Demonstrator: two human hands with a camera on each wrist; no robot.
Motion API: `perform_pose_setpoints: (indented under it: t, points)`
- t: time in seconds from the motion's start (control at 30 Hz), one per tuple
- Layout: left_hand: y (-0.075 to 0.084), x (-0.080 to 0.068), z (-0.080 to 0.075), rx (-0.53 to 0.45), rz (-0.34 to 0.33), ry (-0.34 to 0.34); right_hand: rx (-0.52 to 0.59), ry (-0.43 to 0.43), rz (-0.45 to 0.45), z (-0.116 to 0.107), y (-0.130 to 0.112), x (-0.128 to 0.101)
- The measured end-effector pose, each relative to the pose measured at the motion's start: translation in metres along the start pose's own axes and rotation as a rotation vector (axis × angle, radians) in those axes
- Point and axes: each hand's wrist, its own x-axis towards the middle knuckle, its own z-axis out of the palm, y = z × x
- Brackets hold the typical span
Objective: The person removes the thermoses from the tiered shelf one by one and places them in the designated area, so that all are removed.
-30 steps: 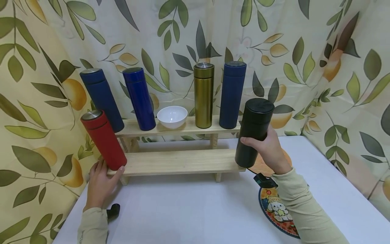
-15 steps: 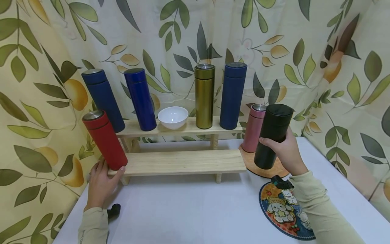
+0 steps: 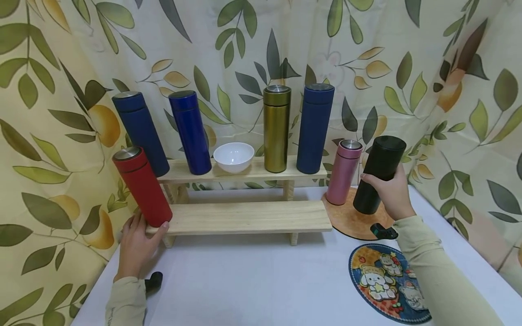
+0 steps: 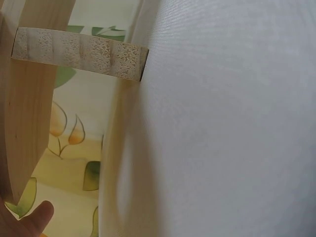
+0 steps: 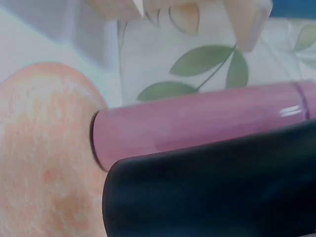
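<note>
From the head view, the black flask [image 3: 379, 174] is gripped about its middle by the right hand [image 3: 390, 194], fingers [image 3: 369, 181] curled round the front of the barrel, thumb hidden behind. It is held slightly tilted, its base over or on the round cork mat [image 3: 350, 222], just beside the pink flask [image 3: 343, 172]. A rigid, smooth-walled body is judged likely: moderately heavy if filled, somewhat slippery, best taken mid-barrel as now. The left hand [image 3: 136, 246] rests against the base of the red flask [image 3: 142, 185] on the lower shelf [image 3: 244, 217], fingers loosely bent.

From the left wrist view, only a fingertip [image 4: 39, 217], the shelf's wooden leg [image 4: 29, 113] and the white desk [image 4: 232, 128] are shown.

From the right wrist view, the black flask [image 5: 212, 192] is seen lying close alongside the pink flask [image 5: 197, 136], above the mat [image 5: 44, 153]; contact cannot be judged.
</note>
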Motion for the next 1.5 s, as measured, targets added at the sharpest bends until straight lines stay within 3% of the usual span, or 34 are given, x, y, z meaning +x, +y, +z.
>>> perform_pose_setpoints:
  t: [0.3,0.5,0.93,1.1,1.33,1.5]
  points:
    - [0.003,0.001,0.001,0.006,-0.037,-0.045,-0.038,0.057,0.045,-0.001,0.013,0.032]
    - [0.003,0.002,0.002,0.009,-0.038,-0.04,0.006,0.053,0.056,0.0,0.013,0.048]
    - [0.005,0.004,0.003,-0.002,-0.03,-0.037,0.038,0.06,0.099,0.002,0.024,0.053]
    - [0.004,0.005,0.0,0.009,-0.033,-0.034,-0.016,0.001,0.111,0.004,0.044,0.058]
    - [0.003,0.003,0.0,0.013,-0.056,-0.05,-0.158,-0.129,0.204,0.001,0.075,0.052]
    - [0.002,0.002,0.001,0.02,-0.048,-0.038,-0.192,-0.149,0.227,0.001,0.083,0.049]
